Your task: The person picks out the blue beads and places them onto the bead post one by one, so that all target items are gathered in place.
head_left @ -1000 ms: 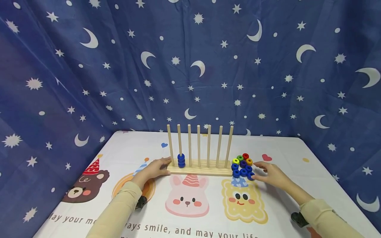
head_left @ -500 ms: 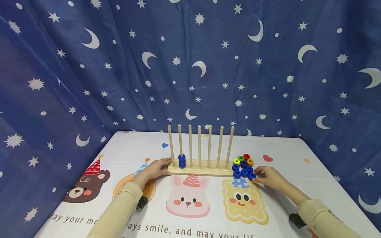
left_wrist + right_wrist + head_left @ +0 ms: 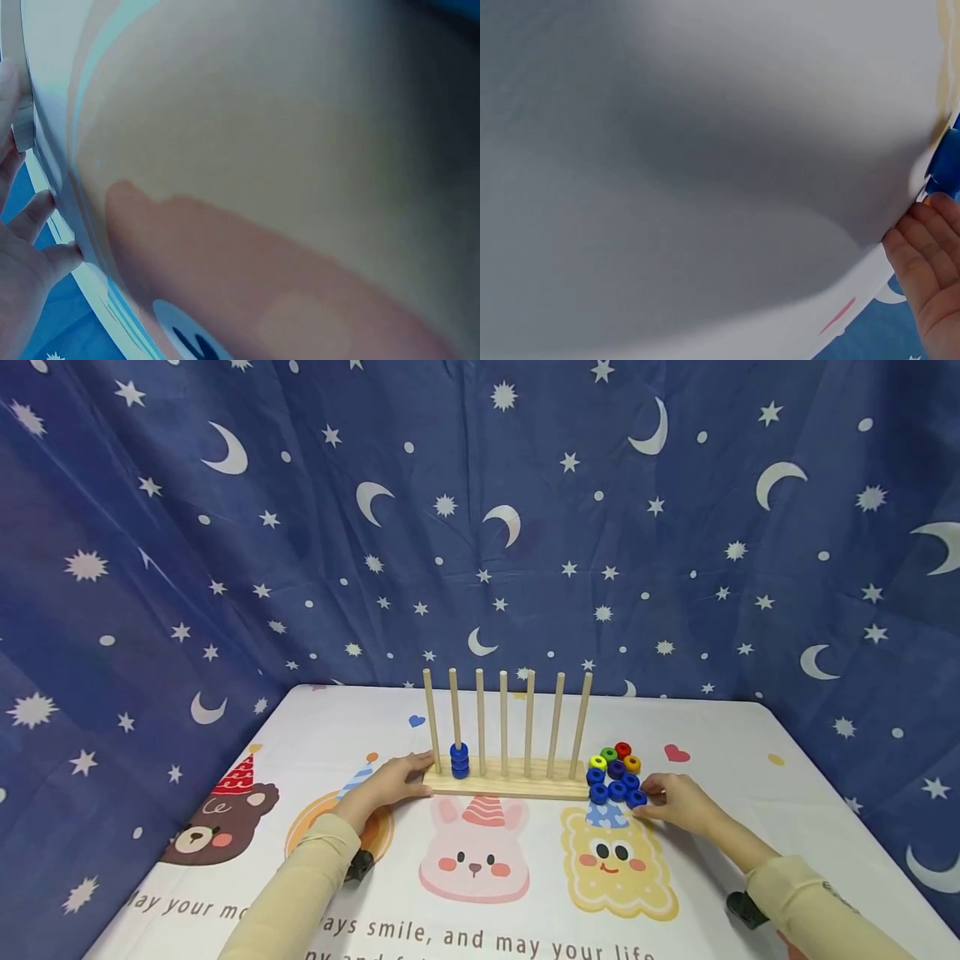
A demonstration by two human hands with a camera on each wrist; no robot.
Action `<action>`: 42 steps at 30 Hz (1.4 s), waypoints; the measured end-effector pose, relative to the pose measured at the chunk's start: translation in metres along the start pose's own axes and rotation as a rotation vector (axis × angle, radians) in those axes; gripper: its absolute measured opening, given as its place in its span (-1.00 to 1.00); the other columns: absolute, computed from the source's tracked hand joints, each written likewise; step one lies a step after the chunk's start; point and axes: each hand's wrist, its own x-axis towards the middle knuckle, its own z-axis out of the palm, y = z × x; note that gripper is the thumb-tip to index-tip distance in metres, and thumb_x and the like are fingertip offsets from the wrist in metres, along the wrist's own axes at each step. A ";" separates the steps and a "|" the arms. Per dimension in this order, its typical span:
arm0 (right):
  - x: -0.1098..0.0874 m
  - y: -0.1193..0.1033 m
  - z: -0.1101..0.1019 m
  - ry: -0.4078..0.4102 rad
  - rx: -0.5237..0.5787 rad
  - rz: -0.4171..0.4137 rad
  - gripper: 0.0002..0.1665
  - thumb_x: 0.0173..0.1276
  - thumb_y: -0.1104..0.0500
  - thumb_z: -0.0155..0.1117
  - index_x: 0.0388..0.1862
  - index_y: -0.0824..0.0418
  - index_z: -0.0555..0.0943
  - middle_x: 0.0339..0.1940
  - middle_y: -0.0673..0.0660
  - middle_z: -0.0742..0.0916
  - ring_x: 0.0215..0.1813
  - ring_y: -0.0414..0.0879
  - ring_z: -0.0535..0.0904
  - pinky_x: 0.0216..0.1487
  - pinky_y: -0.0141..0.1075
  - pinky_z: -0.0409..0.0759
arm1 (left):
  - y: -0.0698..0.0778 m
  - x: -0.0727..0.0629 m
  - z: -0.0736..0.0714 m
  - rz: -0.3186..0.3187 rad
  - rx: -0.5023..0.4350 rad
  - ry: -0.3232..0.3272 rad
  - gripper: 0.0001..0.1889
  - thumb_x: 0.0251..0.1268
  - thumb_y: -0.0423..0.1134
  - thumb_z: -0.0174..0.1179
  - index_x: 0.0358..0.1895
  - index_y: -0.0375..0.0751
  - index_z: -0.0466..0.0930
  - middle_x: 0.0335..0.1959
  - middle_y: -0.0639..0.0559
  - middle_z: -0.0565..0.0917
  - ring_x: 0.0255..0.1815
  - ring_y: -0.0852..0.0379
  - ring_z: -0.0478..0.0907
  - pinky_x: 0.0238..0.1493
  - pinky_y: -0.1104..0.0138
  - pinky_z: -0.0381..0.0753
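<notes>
The left hand (image 3: 384, 782) holds the left end of the wooden peg stand (image 3: 517, 787), thumb in front, fingers behind. Stacked blue beads (image 3: 460, 762) sit on its second peg (image 3: 455, 710) from left. Beside the right end lies a bead cluster (image 3: 617, 773); the right hand (image 3: 682, 803), thumb and fingers slightly parted, touches its nearest blue bead (image 3: 636, 799). Whether it pinches, I cannot tell.

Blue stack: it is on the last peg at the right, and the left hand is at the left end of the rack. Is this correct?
Not quite: the blue stack is on the second peg from the left, as the head view shows. The left hand is indeed at the left end of the rack.
</notes>
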 end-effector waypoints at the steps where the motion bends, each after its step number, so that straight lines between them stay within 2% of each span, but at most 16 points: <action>1: 0.000 -0.001 0.000 0.007 -0.008 0.003 -0.55 0.01 0.09 0.50 -0.27 0.41 0.62 -0.32 0.22 0.73 -0.24 0.03 0.65 -0.13 -0.09 0.69 | 0.000 0.000 0.000 0.002 0.002 -0.002 -0.34 0.19 -0.16 0.27 0.31 -0.41 0.31 0.38 -0.28 0.30 0.40 -0.37 0.16 0.40 -0.15 0.14; 10: 0.002 -0.003 0.003 0.035 -0.046 0.004 -0.58 0.00 0.05 0.51 -0.34 0.36 0.63 -0.41 0.13 0.72 -0.34 -0.09 0.59 -0.21 -0.15 0.69 | -0.002 0.000 0.002 -0.007 -0.013 0.002 -0.33 0.18 -0.15 0.27 0.32 -0.39 0.30 0.39 -0.28 0.28 0.40 -0.37 0.15 0.40 -0.15 0.13; 28: 0.005 -0.008 0.005 0.055 -0.051 0.004 -0.69 0.02 0.14 0.50 -0.41 0.32 0.59 -0.47 0.09 0.69 -0.40 -0.13 0.54 -0.28 -0.19 0.66 | -0.005 -0.001 -0.002 -0.008 -0.013 0.012 -0.32 0.17 -0.15 0.28 0.32 -0.40 0.30 0.38 -0.30 0.28 0.40 -0.38 0.15 0.40 -0.15 0.12; 35: 0.004 -0.006 0.001 0.042 -0.038 0.008 -0.70 0.04 0.15 0.48 -0.40 0.31 0.58 -0.43 0.11 0.69 -0.35 -0.09 0.56 -0.21 -0.13 0.67 | -0.004 0.000 -0.002 -0.007 -0.025 0.013 -0.32 0.18 -0.16 0.27 0.33 -0.39 0.28 0.39 -0.29 0.27 0.40 -0.39 0.13 0.41 -0.19 0.09; 42: 0.000 -0.001 -0.004 -0.023 -0.029 0.017 -0.73 0.07 0.15 0.45 -0.38 0.27 0.55 -0.38 0.08 0.69 -0.29 -0.08 0.58 -0.10 -0.06 0.68 | -0.002 -0.001 0.001 -0.004 -0.031 0.002 -0.31 0.18 -0.15 0.27 0.34 -0.39 0.27 0.39 -0.29 0.27 0.40 -0.40 0.14 0.40 -0.21 0.08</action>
